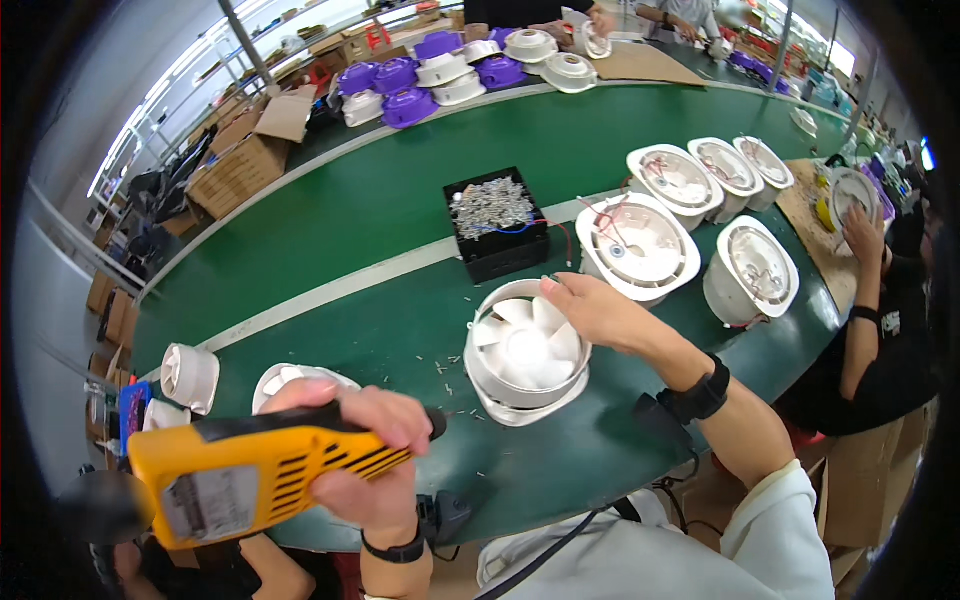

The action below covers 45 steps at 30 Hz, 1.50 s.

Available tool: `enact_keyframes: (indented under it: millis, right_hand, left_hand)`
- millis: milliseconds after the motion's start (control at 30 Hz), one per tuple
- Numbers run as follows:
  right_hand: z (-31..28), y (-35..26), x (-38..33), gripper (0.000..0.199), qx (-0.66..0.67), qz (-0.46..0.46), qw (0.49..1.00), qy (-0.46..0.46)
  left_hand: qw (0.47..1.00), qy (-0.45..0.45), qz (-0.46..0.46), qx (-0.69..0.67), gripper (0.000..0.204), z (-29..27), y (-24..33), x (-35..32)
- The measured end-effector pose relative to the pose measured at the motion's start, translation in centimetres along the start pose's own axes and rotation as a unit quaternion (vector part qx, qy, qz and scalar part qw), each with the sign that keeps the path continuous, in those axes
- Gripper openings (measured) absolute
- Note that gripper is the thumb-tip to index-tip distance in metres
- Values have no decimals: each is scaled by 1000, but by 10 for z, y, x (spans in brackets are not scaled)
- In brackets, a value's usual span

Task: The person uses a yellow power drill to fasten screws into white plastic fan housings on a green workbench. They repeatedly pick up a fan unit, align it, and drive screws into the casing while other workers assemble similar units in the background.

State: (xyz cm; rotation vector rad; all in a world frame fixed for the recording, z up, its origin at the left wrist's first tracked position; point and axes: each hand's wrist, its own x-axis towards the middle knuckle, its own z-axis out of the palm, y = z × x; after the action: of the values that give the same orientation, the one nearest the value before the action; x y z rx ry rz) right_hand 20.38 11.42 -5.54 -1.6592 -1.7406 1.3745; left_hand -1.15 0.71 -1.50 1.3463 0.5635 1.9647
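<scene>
My left hand (378, 425) is wrapped round a yellow and black electric screwdriver (265, 470), held above the bench with its dark tip pointing right. Straight ahead of me, a round white fan housing (528, 388) rests on the green bench, its white blades facing up. The fingers of my right hand (597, 312) close on the housing's upper right rim. Small loose screws (447, 377) are scattered on the bench left of the housing. Behind it, a black box (500, 262) holds a heap of screws, with thin red and blue wires at its side.
Several white housings with wires (638, 245) stand at the right. White fan parts (190, 378) lie at the left, one partly behind my left hand. Purple and white housings (440, 72) line the bench's far side. A co-worker's hand (862, 237) holds a white part at the right.
</scene>
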Motion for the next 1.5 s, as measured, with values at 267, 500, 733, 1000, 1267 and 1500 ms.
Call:
enact_keyframes:
  millis: [267, 500, 733, 1000, 1267, 1500]
  right_hand:
    - [-2, 41, 1, 52, 11, -126, 991, 33]
    - [-11, 3, -13, 48, -14, -86, 996, 2]
    - [-6, 53, -17, 72, -35, -55, 997, -32]
    - [-8, 48, -43, 73, 212, 134, 947, -200]
    - [11, 28, -49, 77, 333, 207, 910, -138]
    - [29, 39, -51, 87, 100, 184, 974, -92]
  left_hand:
    - [1000, -2, -8, 13, 65, 14, -1, -1]
    - [973, 34, -108, 201, 35, 8, -6, 4]
    - [845, -83, -250, 466, 34, 5, -44, 13]
    - [792, -163, -310, 500, 50, 0, -62, 14]
    - [801, -170, -296, 492, 44, -9, -63, 16]
    - [803, -172, -307, 481, 42, -4, -58, 12]
